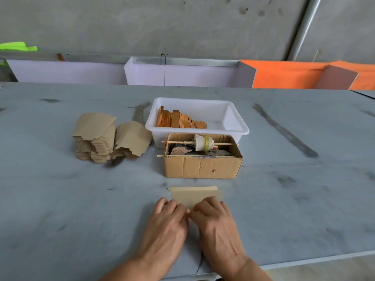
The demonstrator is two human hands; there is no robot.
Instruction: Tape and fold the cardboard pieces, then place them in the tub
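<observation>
The fold is the step in hand: one cardboard piece (193, 194) lies flat on the bench (60, 199), just in front of the cardboard box (203, 166) with the tape spool (204, 142). The left hand (168, 217) and right hand (215, 214) rest side by side on its near edge, fingers curled down; whether each grip pinches the edge or only presses it, I cannot tell. Next, likely, the near edge goes over and gets creased, then the piece joins the folded ones in the tub (233, 116). The unfolded stack (97, 136) waits to the left.
</observation>
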